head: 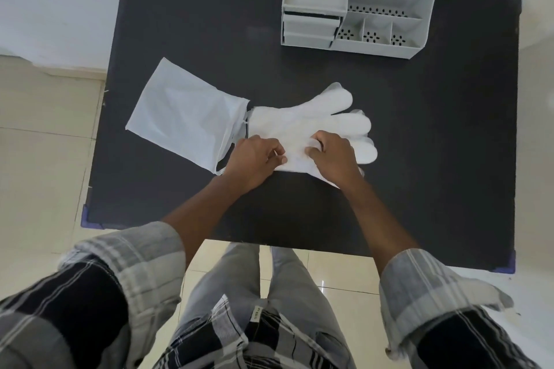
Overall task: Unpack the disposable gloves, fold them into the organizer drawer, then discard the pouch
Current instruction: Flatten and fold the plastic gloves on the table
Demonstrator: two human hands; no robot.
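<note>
We pinch the near edge of the gloves point(299, 126) with left hand point(254, 160) and right hand point(334, 159), fingers curled shut; pouch point(186, 114) just left, organizer point(356, 0) well beyond, bare bench point(434, 129) right.

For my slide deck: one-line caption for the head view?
Both hands, left hand and right hand, pinch disposable gloves beside the pouch.

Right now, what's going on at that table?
A person has the disposable gloves flat on the black table, out of the pouch lying just left of them. The left hand and right hand pinch the near edge, apparently starting a fold. The organizer waits at the far edge.
</note>
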